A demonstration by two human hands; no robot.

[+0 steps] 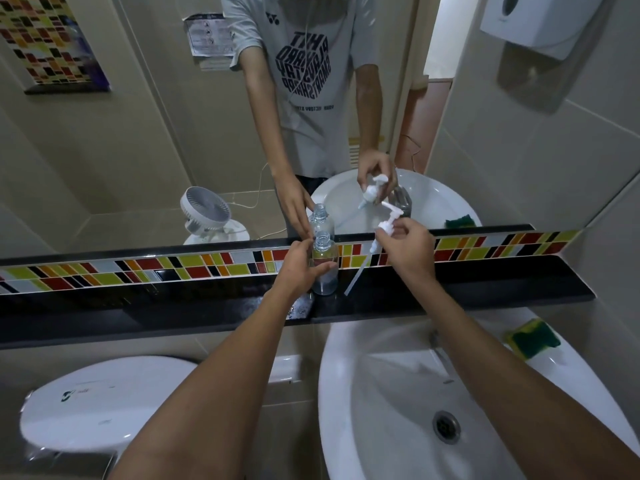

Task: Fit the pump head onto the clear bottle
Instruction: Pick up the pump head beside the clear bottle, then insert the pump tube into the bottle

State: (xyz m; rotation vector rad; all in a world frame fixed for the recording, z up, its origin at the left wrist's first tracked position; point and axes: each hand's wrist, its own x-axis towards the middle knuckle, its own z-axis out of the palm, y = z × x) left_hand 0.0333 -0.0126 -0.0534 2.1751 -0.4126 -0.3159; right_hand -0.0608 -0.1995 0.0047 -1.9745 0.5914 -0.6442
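Note:
A clear bottle [325,252] stands upright on the black shelf [485,285] under the mirror, its neck open and uncapped. My left hand [300,268] wraps around the bottle's left side. My right hand [408,249] holds the white pump head [389,223] up to the right of the bottle, apart from it. The pump's dip tube [358,275] slants down to the left, and its tip ends near the shelf just right of the bottle's base. The mirror repeats both hands, the bottle and the pump.
A white washbasin [381,427] with a drain lies below the shelf, a tap at its back. A green and yellow sponge [531,337] rests on the basin's right rim. A white toilet lid [104,403] is at lower left. A coloured tile band runs behind the shelf.

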